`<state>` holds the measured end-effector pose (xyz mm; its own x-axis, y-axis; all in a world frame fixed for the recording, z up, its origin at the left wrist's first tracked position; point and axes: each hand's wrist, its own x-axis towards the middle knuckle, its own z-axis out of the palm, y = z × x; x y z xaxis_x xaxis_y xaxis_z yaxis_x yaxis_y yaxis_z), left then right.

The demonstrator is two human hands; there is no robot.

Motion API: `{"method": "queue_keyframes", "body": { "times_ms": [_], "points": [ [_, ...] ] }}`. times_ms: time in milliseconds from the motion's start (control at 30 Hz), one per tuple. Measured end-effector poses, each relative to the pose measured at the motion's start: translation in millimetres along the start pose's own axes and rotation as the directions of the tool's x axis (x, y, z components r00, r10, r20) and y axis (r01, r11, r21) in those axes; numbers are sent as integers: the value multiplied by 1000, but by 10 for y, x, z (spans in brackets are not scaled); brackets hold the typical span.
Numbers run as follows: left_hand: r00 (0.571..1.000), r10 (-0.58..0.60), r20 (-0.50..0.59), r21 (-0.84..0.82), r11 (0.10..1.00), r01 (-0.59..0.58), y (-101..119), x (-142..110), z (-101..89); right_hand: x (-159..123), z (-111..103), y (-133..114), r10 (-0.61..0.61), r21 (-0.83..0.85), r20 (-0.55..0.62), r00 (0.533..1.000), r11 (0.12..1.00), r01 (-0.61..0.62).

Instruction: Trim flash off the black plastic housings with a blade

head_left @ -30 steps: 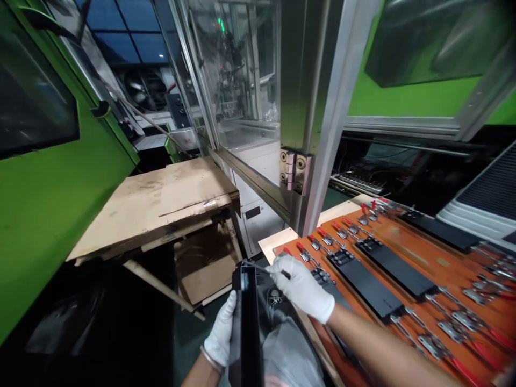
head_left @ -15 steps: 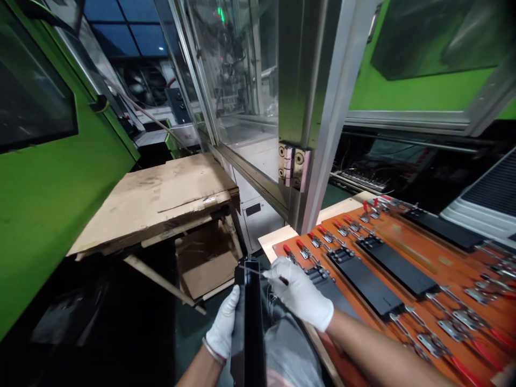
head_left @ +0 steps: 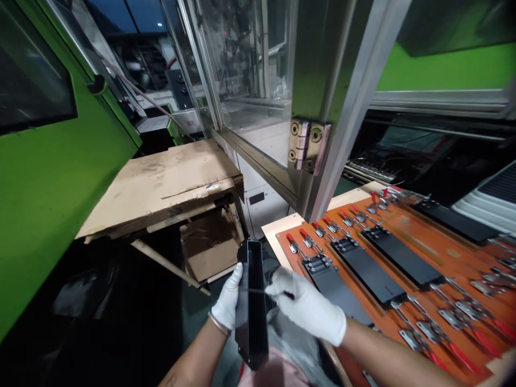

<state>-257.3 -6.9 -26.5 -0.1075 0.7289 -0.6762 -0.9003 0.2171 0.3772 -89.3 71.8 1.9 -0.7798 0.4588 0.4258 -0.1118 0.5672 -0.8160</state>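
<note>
Tool (head_left: 256,291) slid, seemingly down housing (head_left: 257,328) in left hand (head_left: 227,302).

We log the long black housing (head_left: 242,336) as smooth, plastic-looking, faintly glossy; gloves (head_left: 312,309) of matt white cloth. Orange board (head_left: 455,263) smooth, clamps (head_left: 453,320) shiny metal. Around us: matt, scuffed cardboard (head_left: 161,174), satin metal door frame (head_left: 355,118), bare pale wood edging (head_left: 278,230), smooth green panel (head_left: 36,215).
</note>
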Motion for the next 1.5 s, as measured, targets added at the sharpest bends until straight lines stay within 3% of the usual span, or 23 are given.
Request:
{"method": "queue_keyframes", "body": {
  "times_ms": [67, 200, 367, 500, 633, 733, 800, 900, 1033, 1167, 1267, 1400, 1500],
  "points": [
    [1000, 19, -16, -1, 1000, -19, 31, -13, 40, 11, 21, -18, 20, -16, -26, 999, 1000, -21],
    [991, 107, -80, -35, 993, -110, 88, -39, 98, -44, 39, -83, 25, -22, 168, 986, 1000, -21],
    [986, 134, -98, -39, 990, -139, 109, -59, 176, -75, 29, -83, -1, 24, -6, 1000, 1000, 1],
    [982, 167, -88, -74, 982, -174, 140, -33, 203, -104, 53, -115, 35, 46, 65, 997, 998, -38],
    [966, 236, -106, -83, 966, -245, 165, -16, 209, -151, 106, -111, 73, 34, -88, 993, 997, -71],
    [942, 288, -172, -55, 952, -302, 172, 2, 198, -183, 144, -127, 163, 51, -53, 985, 986, -161],
    [921, 331, -203, -39, 937, -346, 174, 33, 173, -200, 162, -148, 216, 72, -56, 975, 975, -212],
    [877, 411, -250, -36, 901, -433, 176, 105, 111, -225, 194, -175, 289, 71, -148, 946, 957, -281],
    [859, 441, -260, -55, 881, -469, 181, 179, 47, -253, 251, -202, 346, 121, -121, 931, 936, -332],
    [832, 482, -275, -79, 851, -519, 195, 148, 81, -259, 286, -209, 400, 140, -230, 887, 916, -376],
    [826, 484, -290, -66, 850, -522, 203, 107, 126, -264, 297, -205, 369, 118, -153, 917, 928, -354],
    [826, 494, -270, -118, 835, -538, 211, 106, 124, -259, 299, -219, 457, 192, -247, 854, 887, -420],
    [843, 473, -255, -126, 848, -514, 220, 131, 83, -251, 293, -234, 422, 155, -214, 881, 905, -396]
  ]
}}
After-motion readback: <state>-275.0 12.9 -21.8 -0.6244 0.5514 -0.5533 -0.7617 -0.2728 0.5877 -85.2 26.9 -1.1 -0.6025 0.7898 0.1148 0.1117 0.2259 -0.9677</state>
